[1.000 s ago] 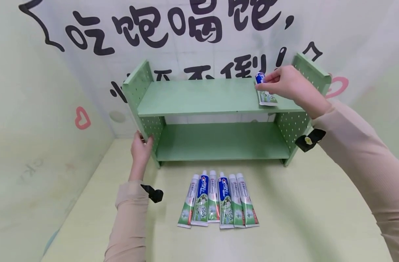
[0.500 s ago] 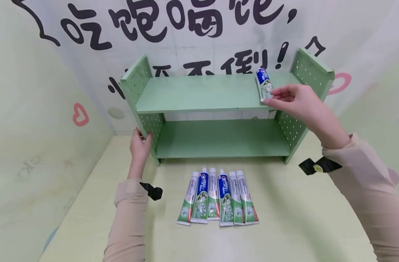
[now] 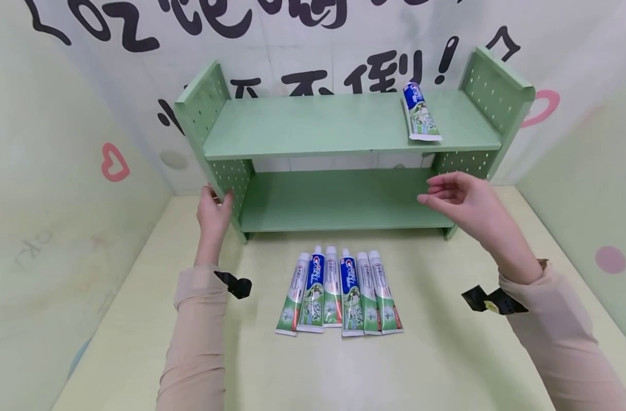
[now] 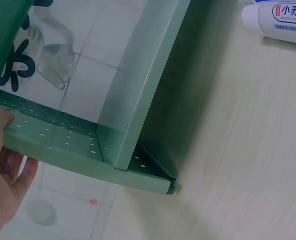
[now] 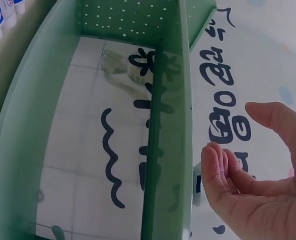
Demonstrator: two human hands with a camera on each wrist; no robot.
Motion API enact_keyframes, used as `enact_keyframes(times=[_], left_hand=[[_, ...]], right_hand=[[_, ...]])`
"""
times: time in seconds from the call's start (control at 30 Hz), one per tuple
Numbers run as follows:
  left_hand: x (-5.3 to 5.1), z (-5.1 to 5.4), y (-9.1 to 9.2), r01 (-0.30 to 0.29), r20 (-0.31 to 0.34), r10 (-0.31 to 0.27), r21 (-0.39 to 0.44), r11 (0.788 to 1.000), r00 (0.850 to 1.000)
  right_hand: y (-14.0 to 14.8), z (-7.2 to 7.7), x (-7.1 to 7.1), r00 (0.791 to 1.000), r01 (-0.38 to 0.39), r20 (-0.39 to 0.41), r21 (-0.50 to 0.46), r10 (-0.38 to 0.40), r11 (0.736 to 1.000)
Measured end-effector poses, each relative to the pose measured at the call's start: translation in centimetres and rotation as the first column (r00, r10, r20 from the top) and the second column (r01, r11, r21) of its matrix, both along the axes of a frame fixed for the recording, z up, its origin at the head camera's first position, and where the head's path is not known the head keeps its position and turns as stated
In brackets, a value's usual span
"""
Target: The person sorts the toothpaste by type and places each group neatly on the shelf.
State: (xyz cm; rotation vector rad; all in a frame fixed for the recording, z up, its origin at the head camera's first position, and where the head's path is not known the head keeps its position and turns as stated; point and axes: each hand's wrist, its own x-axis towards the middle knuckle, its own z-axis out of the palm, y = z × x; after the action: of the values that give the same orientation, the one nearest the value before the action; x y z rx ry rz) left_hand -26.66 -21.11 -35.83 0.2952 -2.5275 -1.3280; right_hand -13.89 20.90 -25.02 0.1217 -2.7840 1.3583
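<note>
A green two-tier shelf rack (image 3: pixel 313 201) stands against the back wall. My left hand (image 3: pixel 213 214) grips the edge of its perforated left side panel (image 4: pixel 63 137), thumb on one face and fingers on the other. On the top tier, right of centre, lies a blue-and-green toothpaste tube (image 3: pixel 420 111), cap end toward the wall. My right hand (image 3: pixel 464 205) hangs in front of the rack's right part, below that tube; thumb and fingers are apart with nothing between them, as the right wrist view also shows.
Several toothpaste tubes (image 3: pixel 352 294), some blue and green, some white and green, lie side by side on the pale table (image 3: pixel 313 374) before the rack. The back wall (image 3: pixel 328 54) carries large black lettering. Side walls flank the table.
My right hand lets go of the toothpaste tube on the top tier and comes down and toward me. My left hand keeps its grip on the side panel. The head view tilts down.
</note>
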Motion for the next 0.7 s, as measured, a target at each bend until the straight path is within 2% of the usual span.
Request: enact_keyframes(times=[0.2, 0.5, 0.7], left_hand=[[-0.1, 0.0, -0.1, -0.001, 0.007, 0.001, 0.005, 1.000, 1.000], [0.1, 0.1, 0.0, 0.002, 0.014, -0.002, 0.006, 1.000, 1.000], [0.1, 0.1, -0.1, 0.008, 0.007, -0.008, -0.001, 1.000, 1.000]], right_hand=[[-0.6, -2.1, 0.1, 0.997, -0.020, 0.072, -0.012, 0.021, 1.000], [-1.2, -7.2, -0.4, 0.985, -0.015, 0.169, -0.078, 0.029, 0.997], [-1.9, -10.0, -0.4, 0.975, -0.011, 0.222, -0.064, 0.025, 0.998]])
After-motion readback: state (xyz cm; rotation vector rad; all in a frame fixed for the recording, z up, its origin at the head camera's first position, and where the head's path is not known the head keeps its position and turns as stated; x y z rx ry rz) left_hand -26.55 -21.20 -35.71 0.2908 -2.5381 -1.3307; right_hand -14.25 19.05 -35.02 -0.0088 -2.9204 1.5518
